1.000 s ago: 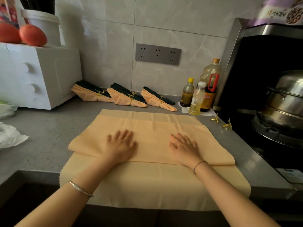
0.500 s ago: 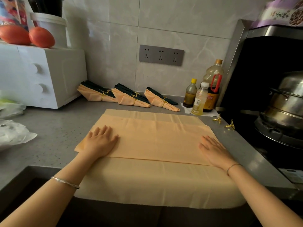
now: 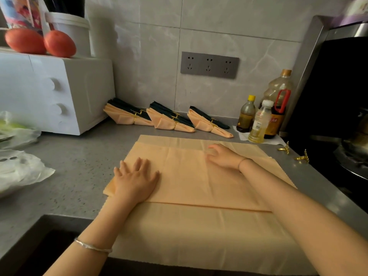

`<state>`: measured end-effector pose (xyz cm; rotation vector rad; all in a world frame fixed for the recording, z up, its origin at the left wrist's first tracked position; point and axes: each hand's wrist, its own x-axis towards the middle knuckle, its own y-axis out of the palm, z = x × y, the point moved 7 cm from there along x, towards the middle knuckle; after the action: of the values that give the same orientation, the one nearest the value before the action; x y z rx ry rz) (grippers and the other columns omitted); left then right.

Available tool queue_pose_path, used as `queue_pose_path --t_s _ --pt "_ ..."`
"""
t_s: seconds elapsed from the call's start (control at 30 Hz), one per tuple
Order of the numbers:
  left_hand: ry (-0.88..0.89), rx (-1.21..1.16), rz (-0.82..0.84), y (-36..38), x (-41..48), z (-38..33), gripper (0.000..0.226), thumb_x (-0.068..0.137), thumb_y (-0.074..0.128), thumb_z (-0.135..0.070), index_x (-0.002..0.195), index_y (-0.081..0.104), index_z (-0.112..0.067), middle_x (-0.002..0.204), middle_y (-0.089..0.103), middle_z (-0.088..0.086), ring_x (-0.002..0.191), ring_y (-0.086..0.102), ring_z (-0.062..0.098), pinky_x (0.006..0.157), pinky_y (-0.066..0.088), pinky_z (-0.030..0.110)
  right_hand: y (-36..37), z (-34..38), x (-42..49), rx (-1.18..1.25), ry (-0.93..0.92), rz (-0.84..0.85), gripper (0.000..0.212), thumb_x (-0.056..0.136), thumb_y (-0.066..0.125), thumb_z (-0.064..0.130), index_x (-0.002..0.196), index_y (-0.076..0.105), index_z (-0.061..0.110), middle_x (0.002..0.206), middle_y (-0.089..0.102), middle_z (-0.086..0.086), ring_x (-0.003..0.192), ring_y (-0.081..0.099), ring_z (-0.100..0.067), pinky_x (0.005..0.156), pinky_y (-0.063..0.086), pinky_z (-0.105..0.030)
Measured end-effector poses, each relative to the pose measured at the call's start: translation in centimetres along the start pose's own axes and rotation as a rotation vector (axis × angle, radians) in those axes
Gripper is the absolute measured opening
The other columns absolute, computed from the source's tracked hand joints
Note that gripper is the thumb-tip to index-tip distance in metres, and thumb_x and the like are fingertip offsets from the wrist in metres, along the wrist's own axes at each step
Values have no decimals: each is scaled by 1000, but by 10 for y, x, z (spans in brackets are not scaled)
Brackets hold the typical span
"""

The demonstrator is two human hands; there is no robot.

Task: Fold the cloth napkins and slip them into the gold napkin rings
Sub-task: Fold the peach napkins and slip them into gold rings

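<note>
Napkin (image 3: 199, 176) is spread on the counter (image 3: 79, 166), one fold laid; another fold is probably needed next. Left hand (image 3: 135, 180) is pressed flat on it; fingers (image 3: 214, 149) of the right hand (image 3: 224, 157) are curled at the far edge, grip can't be told. Bottles (image 3: 258, 124) and rings (image 3: 302, 157) are parked right, nothing blocked.

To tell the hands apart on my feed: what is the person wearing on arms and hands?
No sleeves or gloves show. Behind the left hand sits a thin silver bangle; behind the right hand, a thin dark bracelet.
</note>
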<state>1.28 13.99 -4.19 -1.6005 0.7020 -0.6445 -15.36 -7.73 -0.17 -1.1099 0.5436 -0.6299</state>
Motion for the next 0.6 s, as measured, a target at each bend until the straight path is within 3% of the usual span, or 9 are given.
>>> queue_pose_path --t_s 0.1,0.2,0.33,0.37,0.43,0.5,0.53,0.6 --pt "3 -2 -11 1 0 0 68 93 13 -65 152 9 -31 161 3 -3 145 -2 39 117 -1 52 6 16 31 -92 25 35 60 90 48 54 139 39 19 146 35 -3 129 40 -22 106 36 -38" --pt "5 -6 -21 3 1 0 68 93 13 -65 151 10 -31 161 3 -4 145 -2 39 117 -2 52 7 31 53 -129 40 -1 50 88 47 58 119 51 19 126 49 -4 112 48 -21 96 43 -39" --pt "5 -14 -30 4 2 2 69 92 12 -66 151 9 -30 160 3 -4 145 -3 39 117 -2 51 20 72 73 -198 3 59 51 88 45 61 112 54 17 116 55 -7 114 46 -26 92 40 -39" --pt "6 -19 -33 4 3 2 69 92 12 -66 151 9 -30 160 3 -4 145 -3 39 117 -2 51 24 83 77 -200 -7 69 44 87 44 62 98 56 21 104 54 -7 109 46 -26 84 40 -37" --pt "2 -30 -27 5 3 2 69 93 13 -65 151 8 -30 160 2 -4 145 -4 39 117 -3 51 33 102 83 -186 -16 86 42 85 44 65 69 41 26 93 45 -7 98 43 -25 75 36 -34" --pt "-4 -38 -25 4 4 1 69 93 14 -65 152 8 -28 160 3 -4 145 -4 39 117 -3 51 41 120 88 -156 -43 98 41 85 46 64 78 50 24 104 48 -9 106 46 -27 81 36 -35" --pt "-7 -44 -28 4 4 0 70 93 14 -65 152 8 -27 160 3 -4 145 -4 39 117 -3 51 46 128 89 -127 -73 110 41 86 48 61 95 56 22 112 51 -9 111 47 -26 86 38 -35" --pt "-20 -51 -32 4 5 0 73 92 14 -65 152 6 -24 161 2 -4 145 -6 38 117 -4 51 49 149 88 -80 -136 113 52 87 52 54 124 53 18 127 53 -6 118 46 -26 96 38 -35"
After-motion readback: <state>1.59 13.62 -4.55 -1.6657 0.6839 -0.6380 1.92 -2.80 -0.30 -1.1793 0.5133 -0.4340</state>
